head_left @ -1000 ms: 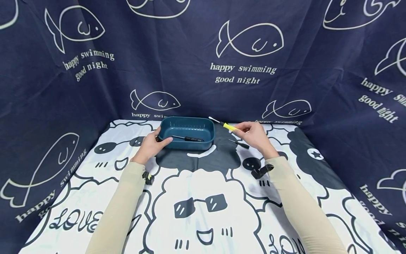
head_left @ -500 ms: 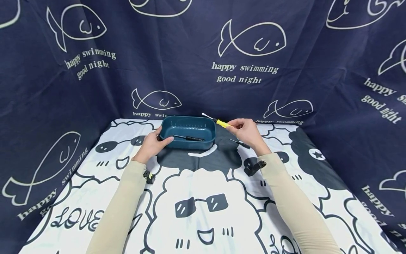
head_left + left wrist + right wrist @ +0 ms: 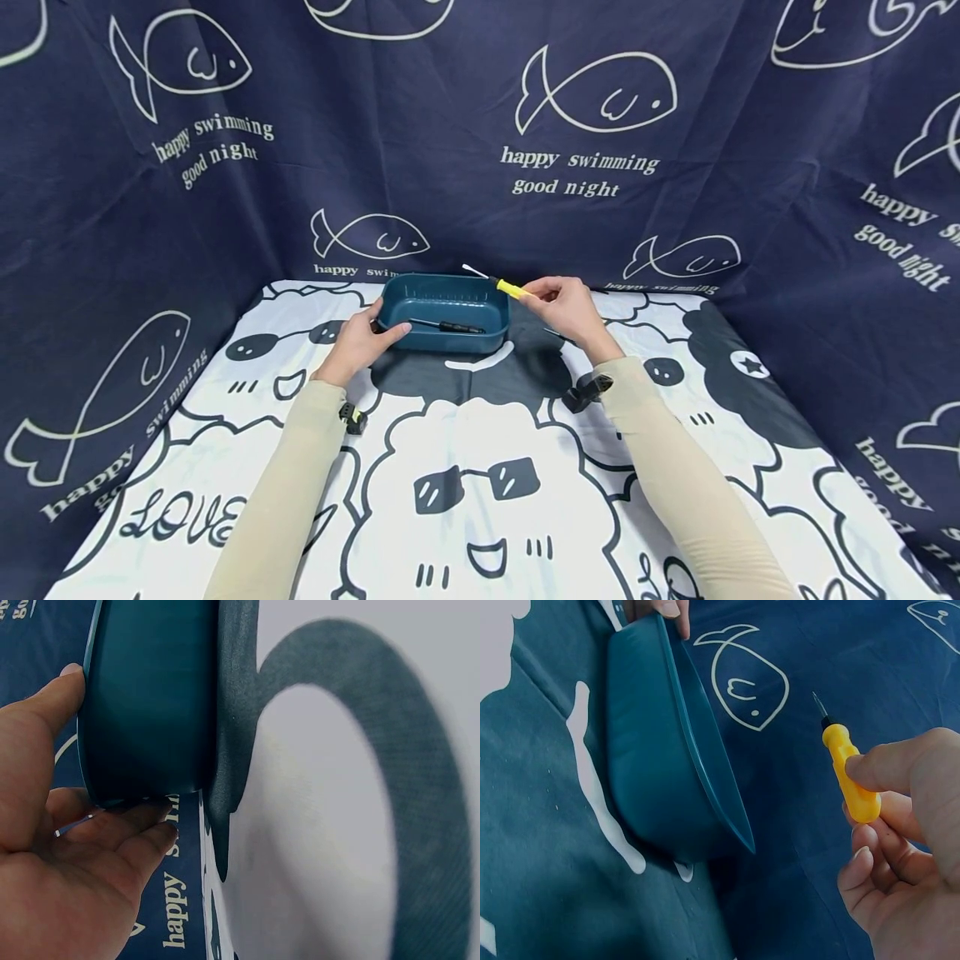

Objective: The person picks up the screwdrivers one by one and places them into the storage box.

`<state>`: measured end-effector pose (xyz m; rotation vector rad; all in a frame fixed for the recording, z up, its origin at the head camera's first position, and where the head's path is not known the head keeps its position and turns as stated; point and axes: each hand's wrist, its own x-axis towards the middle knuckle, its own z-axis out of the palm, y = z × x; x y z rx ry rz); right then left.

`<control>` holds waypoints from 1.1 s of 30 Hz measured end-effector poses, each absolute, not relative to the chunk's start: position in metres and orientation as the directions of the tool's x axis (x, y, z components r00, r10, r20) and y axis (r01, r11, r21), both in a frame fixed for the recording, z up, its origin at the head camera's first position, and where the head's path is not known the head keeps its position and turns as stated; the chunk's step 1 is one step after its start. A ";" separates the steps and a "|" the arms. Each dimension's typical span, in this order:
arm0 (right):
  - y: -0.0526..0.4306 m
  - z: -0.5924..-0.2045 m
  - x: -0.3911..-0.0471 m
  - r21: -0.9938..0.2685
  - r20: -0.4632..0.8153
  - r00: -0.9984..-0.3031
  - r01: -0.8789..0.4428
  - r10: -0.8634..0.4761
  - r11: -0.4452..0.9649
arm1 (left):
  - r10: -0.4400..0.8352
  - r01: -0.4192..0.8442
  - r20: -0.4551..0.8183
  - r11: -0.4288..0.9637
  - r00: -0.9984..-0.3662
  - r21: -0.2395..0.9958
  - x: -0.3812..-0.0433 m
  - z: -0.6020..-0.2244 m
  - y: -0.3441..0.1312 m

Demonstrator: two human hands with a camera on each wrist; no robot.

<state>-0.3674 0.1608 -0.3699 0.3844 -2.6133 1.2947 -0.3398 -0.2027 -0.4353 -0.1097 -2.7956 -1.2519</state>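
A teal plastic box (image 3: 480,342) stands near the back of the table, with a black screwdriver (image 3: 459,327) lying inside. My left hand (image 3: 356,345) grips the box's left end. In the left wrist view its thumb is on the rim and the fingers curl around the outer wall. My right hand (image 3: 564,310) pinches a yellow-handled screwdriver (image 3: 847,776) between thumb and fingers. Its shaft points left, above the back right part of the box in the head view. Beneath the right hand shows the thin shaft of a dark screwdriver (image 3: 555,334); its handle is hidden.
A white cloth with cartoon sheep (image 3: 480,433) covers the table. Dark blue fabric (image 3: 465,167) with fish drawings hangs close behind the box and along both sides.
My right hand has moved left with the yellow screwdriver, bringing its tip from beside the box to over it. The hand now covers most of the dark screwdriver. The left hand stays on the box.
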 end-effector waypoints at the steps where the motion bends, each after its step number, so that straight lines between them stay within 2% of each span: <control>1: 0.159 -0.370 -0.368 -0.748 0.291 -0.946 -0.319 -0.145 0.581 | 0.035 0.100 0.103 0.666 -0.994 0.739 -0.340 -0.435 -0.203; 33: 0.109 -0.381 -0.382 -0.752 0.283 -0.942 -0.335 -0.181 0.568 | 0.029 0.098 0.104 0.638 -0.994 0.764 -0.342 -0.438 -0.202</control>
